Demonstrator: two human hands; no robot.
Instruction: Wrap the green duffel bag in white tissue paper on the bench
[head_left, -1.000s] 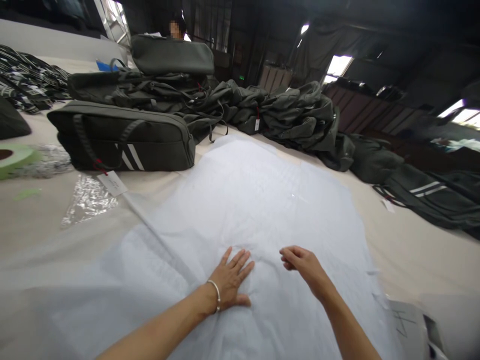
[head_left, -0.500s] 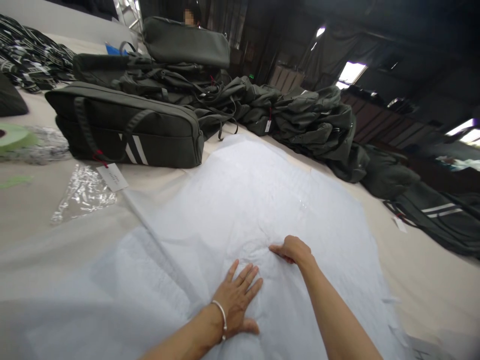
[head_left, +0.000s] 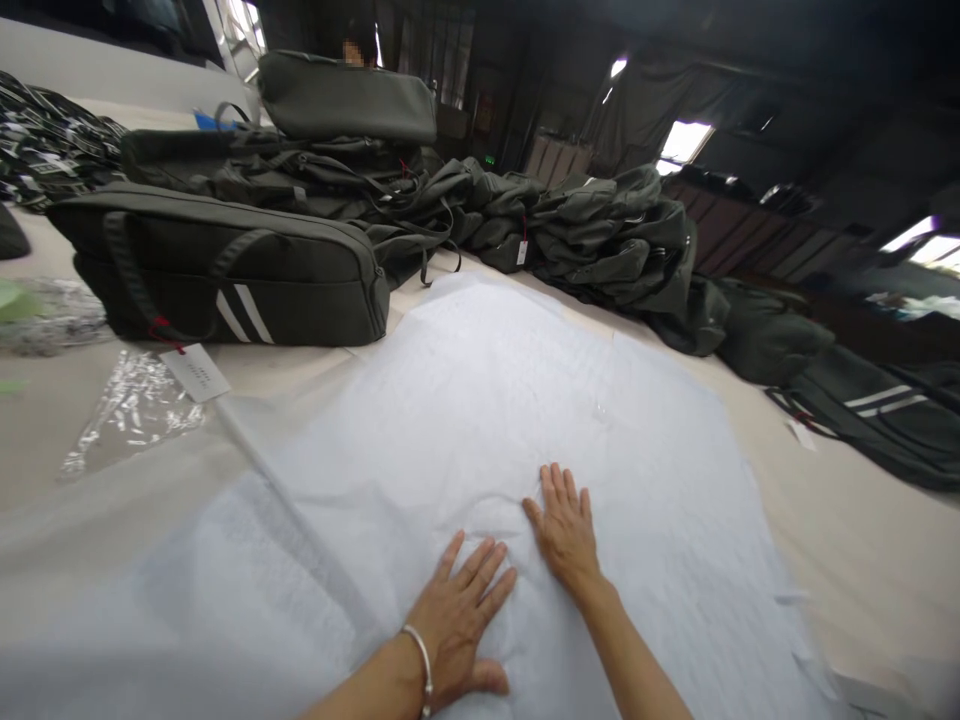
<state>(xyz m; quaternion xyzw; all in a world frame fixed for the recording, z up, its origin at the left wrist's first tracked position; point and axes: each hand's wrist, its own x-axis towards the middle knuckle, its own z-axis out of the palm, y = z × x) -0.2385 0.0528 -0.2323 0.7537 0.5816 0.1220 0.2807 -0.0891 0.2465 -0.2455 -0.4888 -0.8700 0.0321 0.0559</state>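
A large sheet of thin white material lies spread over the table, with small wrinkles between my hands. My left hand, with a bracelet at the wrist, rests flat on the sheet with its fingers spread. To its right and a little farther out, my right hand also lies palm down on the sheet, fingers stretched. Neither hand holds anything.
A dark green bag with two white stripes and a paper tag stands at the left, beside clear plastic. More dark bags are heaped along the back and right. A person's head shows behind the bags.
My right hand has opened from a closed, pointing shape and now lies flat, slightly to the left. My left hand stays spread on the sheet. The view has shifted slightly.
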